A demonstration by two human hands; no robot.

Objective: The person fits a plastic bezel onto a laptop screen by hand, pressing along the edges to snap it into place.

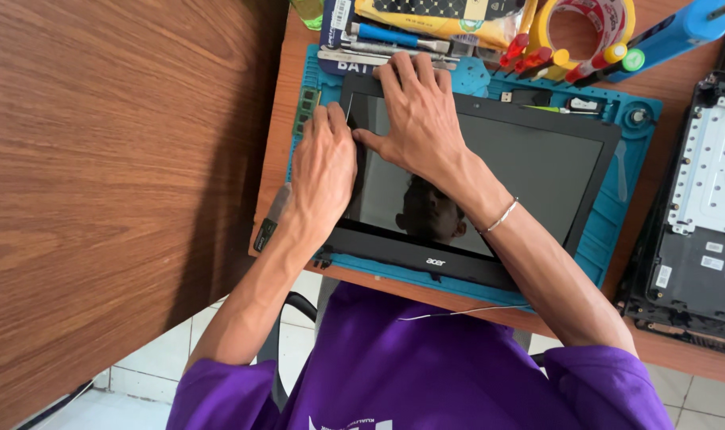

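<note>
Left hand (323, 171) pinching the bezel edge at the laptop screen (498, 167) left corner; right hand (418, 119) pressed flat, fingers spread, on the top corner. Blue mat (617, 215) beneath the screen.

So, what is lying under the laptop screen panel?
Under the laptop screen panel lies a teal repair mat, whose border shows around the panel's edges, on the wooden table. Whatever lies on the mat's middle is covered by the panel and cannot be seen.
</note>
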